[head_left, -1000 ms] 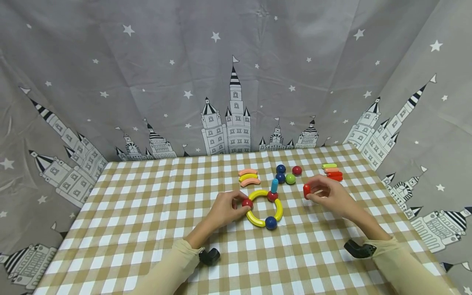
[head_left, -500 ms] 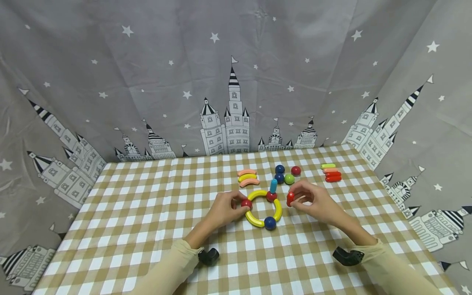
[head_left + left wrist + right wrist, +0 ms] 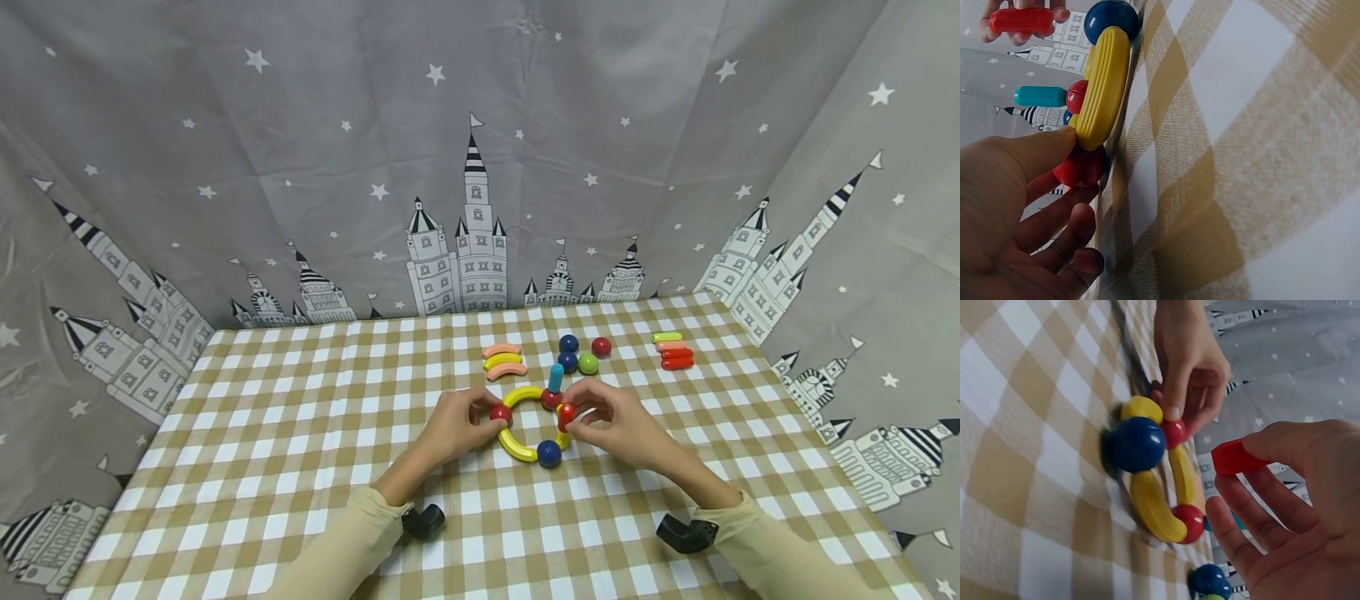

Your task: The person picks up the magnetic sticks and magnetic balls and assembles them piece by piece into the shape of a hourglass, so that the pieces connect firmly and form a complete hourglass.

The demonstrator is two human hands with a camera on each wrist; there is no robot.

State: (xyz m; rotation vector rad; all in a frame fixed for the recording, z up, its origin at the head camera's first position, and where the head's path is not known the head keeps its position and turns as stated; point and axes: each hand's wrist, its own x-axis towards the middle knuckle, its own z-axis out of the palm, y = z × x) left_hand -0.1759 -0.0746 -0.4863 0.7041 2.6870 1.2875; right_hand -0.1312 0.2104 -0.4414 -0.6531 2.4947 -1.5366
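Note:
A ring of yellow curved rods (image 3: 519, 447) joined by balls lies on the checked cloth. My left hand (image 3: 453, 427) pinches its left red ball (image 3: 501, 413) between thumb and fingers. At the ring's far side another red ball (image 3: 551, 401) carries an upright teal rod (image 3: 556, 377); a blue ball (image 3: 549, 454) sits at the near side. With thumb and fingertips, my right hand (image 3: 618, 423) holds a short red rod (image 3: 1230, 459) upright. In the right wrist view that rod is raised clear of the ring, and in the head view it covers part of the right yellow rod.
Beyond the ring lie several curved rods (image 3: 504, 362), orange and yellow. Loose blue balls (image 3: 567, 362), a green ball (image 3: 588, 364) and a red ball (image 3: 602, 346) sit behind it. Straight rods (image 3: 677, 364) are stacked in a row at the right. A grey curtain (image 3: 330, 167) hangs behind.
My right hand has carried the red rod leftward from near the straight rods to the ring's right side. The left hand keeps its hold on the red ball.

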